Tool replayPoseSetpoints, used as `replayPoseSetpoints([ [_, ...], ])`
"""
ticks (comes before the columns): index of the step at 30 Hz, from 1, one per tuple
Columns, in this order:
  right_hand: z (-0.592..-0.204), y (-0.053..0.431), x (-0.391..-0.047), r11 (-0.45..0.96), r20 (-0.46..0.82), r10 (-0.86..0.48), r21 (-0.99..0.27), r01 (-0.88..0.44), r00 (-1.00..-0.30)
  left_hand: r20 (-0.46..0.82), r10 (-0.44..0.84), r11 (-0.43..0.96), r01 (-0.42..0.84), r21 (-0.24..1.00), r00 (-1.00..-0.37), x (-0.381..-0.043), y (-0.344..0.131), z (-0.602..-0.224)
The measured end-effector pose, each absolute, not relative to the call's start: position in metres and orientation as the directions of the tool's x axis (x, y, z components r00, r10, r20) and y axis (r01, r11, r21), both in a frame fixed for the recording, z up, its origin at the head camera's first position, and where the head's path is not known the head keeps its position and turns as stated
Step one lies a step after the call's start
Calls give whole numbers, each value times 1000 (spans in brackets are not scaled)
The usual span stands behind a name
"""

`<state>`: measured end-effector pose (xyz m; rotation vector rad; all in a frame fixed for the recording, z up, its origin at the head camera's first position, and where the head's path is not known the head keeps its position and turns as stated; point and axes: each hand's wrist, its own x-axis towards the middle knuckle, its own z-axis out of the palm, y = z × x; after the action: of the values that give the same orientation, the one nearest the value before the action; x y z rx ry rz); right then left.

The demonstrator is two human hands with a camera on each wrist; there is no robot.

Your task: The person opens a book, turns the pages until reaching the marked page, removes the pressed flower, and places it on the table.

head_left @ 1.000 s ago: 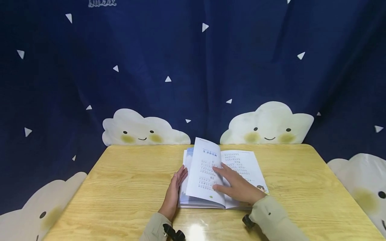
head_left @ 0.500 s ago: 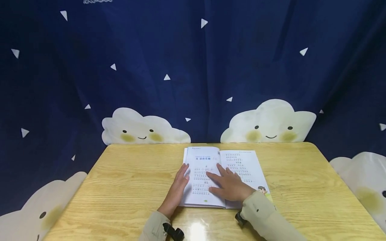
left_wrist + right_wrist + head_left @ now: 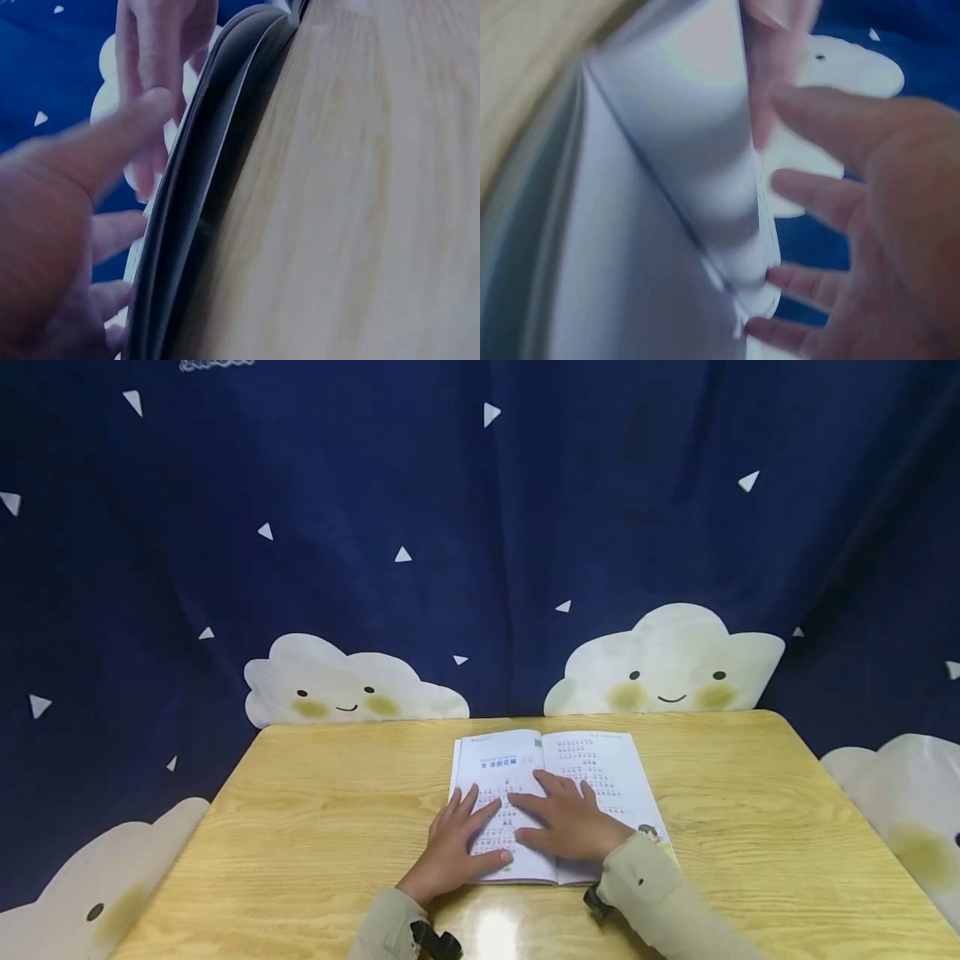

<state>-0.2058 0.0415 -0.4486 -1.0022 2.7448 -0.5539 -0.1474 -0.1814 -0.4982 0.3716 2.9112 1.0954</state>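
An open book (image 3: 600, 793) lies on the wooden table, both printed pages facing up. My left hand (image 3: 453, 847) rests on the left page's lower part, fingers spread and straight. Beside it my right hand (image 3: 573, 822) lies across the middle fold, its fingers spread toward the left page. In the left wrist view the left hand (image 3: 52, 225) is over the book's near edge (image 3: 195, 195), where the pages bow up a little. The right wrist view has the right hand (image 3: 900, 217) with fingertips at the page surface (image 3: 667, 135).
The book stands on a light wooden table (image 3: 337, 802) with rounded far corners. Behind it hangs a dark blue curtain (image 3: 337, 485) printed with white triangles and smiling clouds (image 3: 675, 664). Black wrist straps with small devices (image 3: 438, 939) sit at both cuffs.
The raised page has come down flat on the left side. My left hand has moved from the book's left edge onto that page, while the right hand has shifted slightly left.
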Motion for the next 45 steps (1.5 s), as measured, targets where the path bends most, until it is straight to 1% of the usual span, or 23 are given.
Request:
replayPoseSetpoints([
  [3,-446,55,-214,677,-44,-649,-489,-550,-759,53,214,762,201,616,-975,-146,-181,-497],
  [6,-448,74,-227,658,-34,-636,-546,-518,-771,44,188,780,176,600,-981,-145,-182,-497],
  [10,-458,104,-247,654,-41,-584,-615,-440,-811,29,168,784,151,602,-985,-142,-185,-495],
  [14,-467,130,-263,687,-114,-500,-655,-314,-858,21,170,784,148,603,-985,-140,-185,-493],
  [18,-473,149,-273,735,-151,-441,-627,-259,-885,20,190,787,165,595,-982,-138,-184,-492],
  [22,-477,159,-277,766,-151,-419,-588,-260,-895,32,201,791,182,585,-979,-138,-185,-493],
  [26,-481,162,-279,760,-128,-432,-584,-284,-893,55,202,795,197,574,-978,-138,-187,-494],
  [30,-486,166,-280,762,-116,-440,-574,-301,-890,50,216,796,205,569,-975,-136,-187,-497],
  [36,-493,174,-281,774,-123,-426,-563,-290,-896,81,220,791,227,568,-972,-136,-184,-498],
  [40,-496,177,-279,787,-127,-410,-551,-279,-903,70,221,791,221,570,-973,-136,-180,-500],
  [45,-495,180,-275,788,-139,-372,-570,-233,-918,62,219,790,214,574,-974,-138,-178,-502],
])
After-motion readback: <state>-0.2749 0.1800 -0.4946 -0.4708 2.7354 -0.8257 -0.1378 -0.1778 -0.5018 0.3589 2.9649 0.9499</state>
